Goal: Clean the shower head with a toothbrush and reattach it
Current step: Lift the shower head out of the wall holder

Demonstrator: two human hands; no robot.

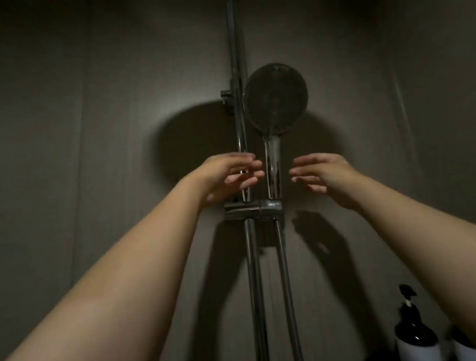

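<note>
**Inspector:** Item one, the shower head [275, 99]. Round, dark face, turned toward the camera. The picture is too dim to judge the nozzles. The chrome handle [273, 171] stands upright, seated in the holder [252, 208] on the vertical rail [234, 65]. The hose [287, 291] hangs straight down beneath the holder.

**Clerk:** And the hands?

**Inspector:** Both are raised on bare forearms, one each side of the handle. The left hand [228, 178] is in front of the rail, fingers straight and loosely spread, with the tips just beside the handle. Whether they touch it I cannot tell. The right hand [325, 175] has its fingers extended and slightly apart, with a visible gap to the handle. Neither hand holds anything.

**Clerk:** The surroundings?

**Inspector:** The wall [83, 136] is grey-brown panelling with faint vertical seams, and the light is poor. The shower head and both arms cast strong shadows on it. A black-and-white pump bottle [414, 334] stands at lower right, partly behind the right forearm.
</note>
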